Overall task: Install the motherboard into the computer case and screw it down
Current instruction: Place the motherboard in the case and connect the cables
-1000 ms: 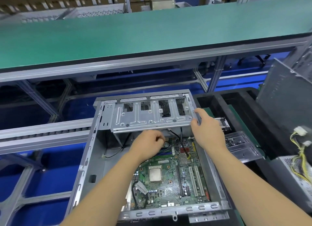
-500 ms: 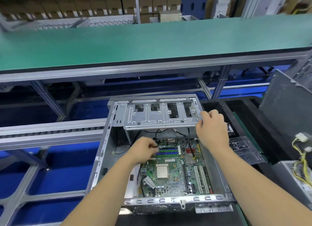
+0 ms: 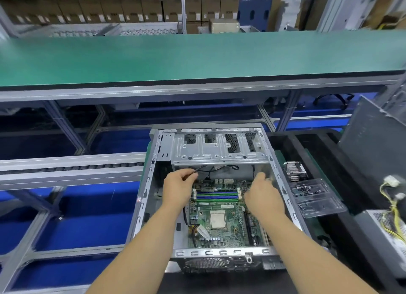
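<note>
Case point(image 3: 144, 205): open side up, on a dark table point(image 3: 329, 238) at its left edge; blue floor beyond.
Motherboard point(image 3: 219, 219): flat inside the case, socket near centre, memory slots toward the far end. A narrow gap shows between its left edge and the case wall.
Drive cage point(image 3: 217, 150): spans the far end of the case, overhanging the board's far edge.
Left hand point(image 3: 179, 190): inside the case at the board's far-left corner, grip pinching a black cable point(image 3: 198, 169).
Right hand point(image 3: 263, 197): over the board's far-right corner, near the right wall; fingers curled, blurred, grip state cannot be told.
Clear tray point(image 3: 316, 198): on the table just right of the case.
Power supply point(image 3: 386, 238): far right, yellow wires.
</note>
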A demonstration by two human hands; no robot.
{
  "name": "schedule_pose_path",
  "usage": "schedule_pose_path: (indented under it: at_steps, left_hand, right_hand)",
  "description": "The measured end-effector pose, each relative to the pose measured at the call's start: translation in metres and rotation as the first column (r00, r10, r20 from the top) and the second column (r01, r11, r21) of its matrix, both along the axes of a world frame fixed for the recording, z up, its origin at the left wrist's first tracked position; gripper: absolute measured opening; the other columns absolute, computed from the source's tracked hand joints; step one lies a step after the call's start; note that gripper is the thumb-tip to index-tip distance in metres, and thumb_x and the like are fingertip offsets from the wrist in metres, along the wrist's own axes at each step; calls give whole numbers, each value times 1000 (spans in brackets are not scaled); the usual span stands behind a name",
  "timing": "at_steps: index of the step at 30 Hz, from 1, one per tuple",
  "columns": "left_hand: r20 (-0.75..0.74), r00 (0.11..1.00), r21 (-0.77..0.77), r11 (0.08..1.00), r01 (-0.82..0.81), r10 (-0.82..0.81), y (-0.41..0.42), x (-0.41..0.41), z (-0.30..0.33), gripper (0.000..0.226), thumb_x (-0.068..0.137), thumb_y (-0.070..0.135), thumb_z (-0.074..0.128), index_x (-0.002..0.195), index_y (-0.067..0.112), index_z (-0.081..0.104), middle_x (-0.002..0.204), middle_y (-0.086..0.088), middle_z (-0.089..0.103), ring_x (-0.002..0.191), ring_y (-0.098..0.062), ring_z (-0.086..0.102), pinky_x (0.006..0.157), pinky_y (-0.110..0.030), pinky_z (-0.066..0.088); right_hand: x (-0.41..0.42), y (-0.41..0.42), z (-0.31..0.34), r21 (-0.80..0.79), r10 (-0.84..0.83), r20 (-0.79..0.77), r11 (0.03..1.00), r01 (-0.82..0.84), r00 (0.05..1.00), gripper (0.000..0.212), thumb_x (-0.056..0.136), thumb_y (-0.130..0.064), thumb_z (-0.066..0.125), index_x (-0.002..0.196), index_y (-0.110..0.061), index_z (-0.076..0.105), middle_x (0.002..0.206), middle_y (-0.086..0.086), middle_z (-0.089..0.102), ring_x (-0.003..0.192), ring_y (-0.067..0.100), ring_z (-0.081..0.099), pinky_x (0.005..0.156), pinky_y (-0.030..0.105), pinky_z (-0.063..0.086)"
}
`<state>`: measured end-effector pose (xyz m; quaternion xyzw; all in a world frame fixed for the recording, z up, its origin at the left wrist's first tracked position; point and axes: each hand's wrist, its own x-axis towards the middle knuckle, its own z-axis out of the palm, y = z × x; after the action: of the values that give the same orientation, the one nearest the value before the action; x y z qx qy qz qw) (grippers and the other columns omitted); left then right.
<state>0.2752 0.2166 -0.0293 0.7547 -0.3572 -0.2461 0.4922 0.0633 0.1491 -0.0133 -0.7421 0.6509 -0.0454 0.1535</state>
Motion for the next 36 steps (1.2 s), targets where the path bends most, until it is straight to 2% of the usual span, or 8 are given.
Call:
schedule_pose_path:
  at_steps: [5,10,14,21,24,28,31,36]
  left_hand:
    - [355,908,137,973,184,-221,-4,-10,-8,16,93,33,66,101,22,74,89,13,54,79,-3,52,72,-21,39]
    - [512,845,213,976,51,-156,-5,-13,-10,33,98,45,54,92,15,69,92,3,51,82,-18,53,62,-29,41]
    - [492,865,199,980,-2,-99,-2,-12,-7,38,98,44,53,83,11,63,82,-3,56,72,-22,55,56,-33,44]
    - [-64,998,203,979,17,-4,-11,-21,-4,31,100,27,53,88,3,67,74,-6,61,63,-19,50,56,-29,38]
    - [-574,819,97,994,45,19,-15,-30,3,19,101,9,46,95,1,63,71,-7,55,55,-15,43,47,-26,33]
    - [-785,619,25,999,-36,41,-23,-41,10,18,102,5,39,93,5,55,63,-4,48,51,-15,40,45,-24,34]
    - [-839,520,103,986,-134,158,-35,-48,13,18,101,6,39,89,8,53,62,-4,45,51,-16,39,46,-22,34]
    - [-331,944,188,981,49,17,-42,-67,4,17,99,8,49,92,6,65,70,-5,59,60,-18,49,55,-25,39]
  right_hand:
    - [-7,-6,-2,77,-57,313,996,35,948,19,97,-12,60,109,-12,46,90,7,66,73,20,63,61,35,53]
    - [-2,2,1,76,79,599,985,-154,797,10,102,-25,59,95,-27,51,61,2,64,51,11,52,56,32,48]
    - [-5,9,-5,238,370,335,857,-458,866,9,106,-24,50,102,-30,55,65,-2,59,44,6,42,47,21,38]
    - [8,13,2,502,169,502,742,-445,848,36,98,-1,38,108,-19,68,74,4,76,54,10,56,52,23,45]
    - [1,10,-2,497,283,361,748,-440,889,25,95,-8,48,102,-14,71,72,-2,74,52,13,50,53,25,44]
    - [5,17,0,452,318,384,754,-477,867,38,87,-29,50,93,6,65,79,23,59,63,25,46,63,35,39]
    - [12,16,2,459,240,495,744,-486,835,46,92,-34,45,109,0,70,117,23,68,102,38,66,92,50,54]
    - [7,11,-4,288,180,478,893,-347,860,55,106,-46,36,91,-6,71,87,10,72,86,31,67,83,38,53]
